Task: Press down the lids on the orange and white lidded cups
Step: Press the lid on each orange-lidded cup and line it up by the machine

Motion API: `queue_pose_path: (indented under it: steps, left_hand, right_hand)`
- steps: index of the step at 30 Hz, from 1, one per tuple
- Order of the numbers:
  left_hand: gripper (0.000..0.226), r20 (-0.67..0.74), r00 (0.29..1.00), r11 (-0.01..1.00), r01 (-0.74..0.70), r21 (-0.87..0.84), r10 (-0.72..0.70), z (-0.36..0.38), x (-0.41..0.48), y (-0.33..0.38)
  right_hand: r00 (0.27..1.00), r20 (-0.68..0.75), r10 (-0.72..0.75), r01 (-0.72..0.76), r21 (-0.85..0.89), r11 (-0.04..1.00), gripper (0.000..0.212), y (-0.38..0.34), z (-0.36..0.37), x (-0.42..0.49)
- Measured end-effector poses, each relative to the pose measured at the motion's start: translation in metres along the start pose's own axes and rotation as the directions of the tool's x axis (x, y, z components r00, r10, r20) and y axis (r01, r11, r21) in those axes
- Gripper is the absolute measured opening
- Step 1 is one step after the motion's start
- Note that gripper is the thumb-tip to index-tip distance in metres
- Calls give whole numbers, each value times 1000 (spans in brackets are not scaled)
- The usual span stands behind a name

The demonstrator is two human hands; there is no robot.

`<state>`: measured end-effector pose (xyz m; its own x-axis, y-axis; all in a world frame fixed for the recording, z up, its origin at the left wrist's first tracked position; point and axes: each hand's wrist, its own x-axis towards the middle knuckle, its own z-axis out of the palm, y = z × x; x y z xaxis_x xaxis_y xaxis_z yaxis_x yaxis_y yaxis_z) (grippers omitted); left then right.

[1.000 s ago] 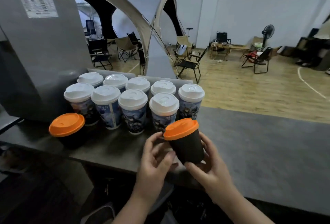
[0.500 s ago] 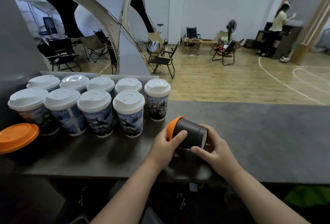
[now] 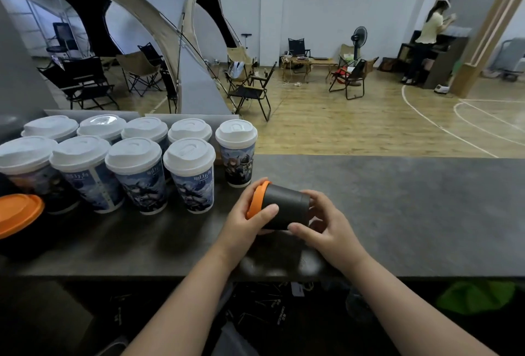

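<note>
A person's left hand [image 3: 250, 213] and right hand [image 3: 326, 226] grip a black cup [image 3: 287, 208] tipped on its side above the grey counter [image 3: 412, 213], the left curled over its orange lid [image 3: 257, 199]. White-lidded cups [image 3: 189, 173] stand just left.

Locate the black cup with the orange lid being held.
Head view, centre: black orange-lidded cup held sideways between left hand and right hand over grey counter, right of white-lidded paper cups.
</note>
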<state>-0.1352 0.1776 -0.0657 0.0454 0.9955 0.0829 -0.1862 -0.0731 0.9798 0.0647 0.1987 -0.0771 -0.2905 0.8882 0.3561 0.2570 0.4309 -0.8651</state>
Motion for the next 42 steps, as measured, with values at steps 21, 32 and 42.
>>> queue_pose_path:
  steps: [21,32,42]
  left_hand:
    - [53,-21,1000,1000,-19,14,19,0,1,0]
    - [40,-15,1000,999,-10,-51,9,1,7,-9]
    - [37,-20,1000,995,-13,102,16,-1,11,-17]
  right_hand:
    - [998,62,-29,28,26,999,74,-3,0,0]
    - [995,-96,-25,40,156,987,58,-1,0,0]
    - [973,-199,-115,123,30,992,56,8,-2,3]
